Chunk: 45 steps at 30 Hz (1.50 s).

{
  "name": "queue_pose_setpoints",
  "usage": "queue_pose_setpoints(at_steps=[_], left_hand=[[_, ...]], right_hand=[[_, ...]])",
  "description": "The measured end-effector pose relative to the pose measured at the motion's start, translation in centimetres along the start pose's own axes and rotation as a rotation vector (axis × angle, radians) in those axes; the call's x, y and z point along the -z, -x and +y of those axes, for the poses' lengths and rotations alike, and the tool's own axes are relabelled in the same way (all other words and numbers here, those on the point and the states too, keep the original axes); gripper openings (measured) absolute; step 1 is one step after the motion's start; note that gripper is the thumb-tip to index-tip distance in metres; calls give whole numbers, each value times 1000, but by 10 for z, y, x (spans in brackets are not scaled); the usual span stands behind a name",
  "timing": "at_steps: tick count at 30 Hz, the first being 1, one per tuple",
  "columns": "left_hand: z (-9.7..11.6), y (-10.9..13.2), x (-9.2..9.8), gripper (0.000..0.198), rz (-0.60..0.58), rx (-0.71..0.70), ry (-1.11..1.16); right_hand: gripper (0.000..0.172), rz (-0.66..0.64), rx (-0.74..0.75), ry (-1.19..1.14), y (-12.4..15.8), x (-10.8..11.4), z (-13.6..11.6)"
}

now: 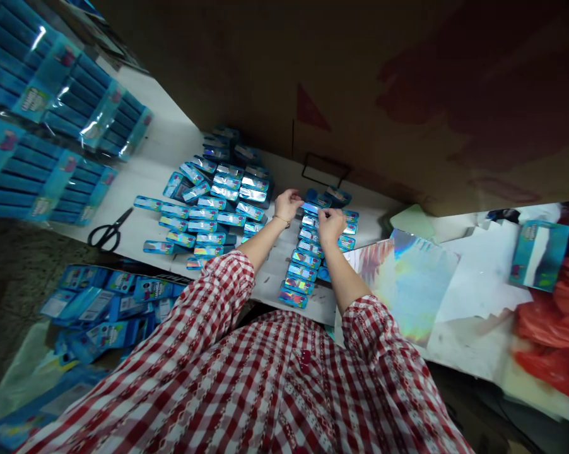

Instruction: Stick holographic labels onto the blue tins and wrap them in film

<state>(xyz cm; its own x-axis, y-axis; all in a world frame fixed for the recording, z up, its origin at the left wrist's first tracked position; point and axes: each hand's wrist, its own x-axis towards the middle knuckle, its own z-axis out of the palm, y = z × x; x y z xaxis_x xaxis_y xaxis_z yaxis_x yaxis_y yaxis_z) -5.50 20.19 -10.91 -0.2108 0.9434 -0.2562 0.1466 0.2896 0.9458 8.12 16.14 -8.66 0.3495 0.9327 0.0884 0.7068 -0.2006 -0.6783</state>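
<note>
In the head view, your left hand seems to pinch the nine-o'clock end of a shiny strip, just off centre toward two o'clock; your right hand curls at its three-o'clock end, pinch impossible to tell. Best keep it level, clear of the small boxes at six o'clock.

I can see a red-and-white checked cloth top with matching sleeves, a small dark-red front ornament and a thin gold-toned bracelet on the left.
</note>
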Motion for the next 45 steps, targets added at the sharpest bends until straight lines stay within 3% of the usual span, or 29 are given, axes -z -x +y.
queue_pose_setpoints(at_steps=[6, 9, 11, 15, 17, 19, 21, 23, 25, 27, 30, 32, 38, 45], left_hand=[[-7, 2, -11, 38, -26, 81, 11], [-8, 10, -12, 31, -13, 74, -94], [-9, 15, -10, 27, -40, 24, -198], [-9, 22, 1, 42, -196, -126, -438], [-4, 27, 6, 42, -176, -168, -557], [6, 36, 5, 38, -115, -234, -609], [21, 53, -7, 34, -124, -348, -613], [38, 76, -29, 31, -237, -457, -642], [53, 101, -58, 31, -397, -516, -735], [62, 120, -87, 35, -514, -539, -856], [63, 131, -119, 24, -557, -514, -980], [59, 130, -129, 16, -553, -480, -1017], [53, 135, -124, 18, -505, -460, -1053], [54, 144, -120, 24, -549, -495, -991]], right_hand=[[19, -20, 11, 158, -4, -3, 0], [21, -55, 64, 175, -2, 4, 1], [27, -135, 186, 222, 1, 11, 0], [37, -329, 424, 392, 6, 25, -3], [36, -330, 448, 403, 4, 35, 2], [33, -231, 415, 340, -2, 52, 19], [33, -73, 361, 227, -9, 77, 48], [34, 56, 322, 123, -13, 106, 81], [33, 91, 317, 57, -14, 132, 110], [31, 40, 341, 37, -11, 147, 130], [30, -114, 403, 72, -3, 145, 142], [30, -222, 440, 126, 3, 134, 143], [24, -393, 508, 201, 16, 118, 149], [26, -376, 571, 141, 8, 133, 149]])
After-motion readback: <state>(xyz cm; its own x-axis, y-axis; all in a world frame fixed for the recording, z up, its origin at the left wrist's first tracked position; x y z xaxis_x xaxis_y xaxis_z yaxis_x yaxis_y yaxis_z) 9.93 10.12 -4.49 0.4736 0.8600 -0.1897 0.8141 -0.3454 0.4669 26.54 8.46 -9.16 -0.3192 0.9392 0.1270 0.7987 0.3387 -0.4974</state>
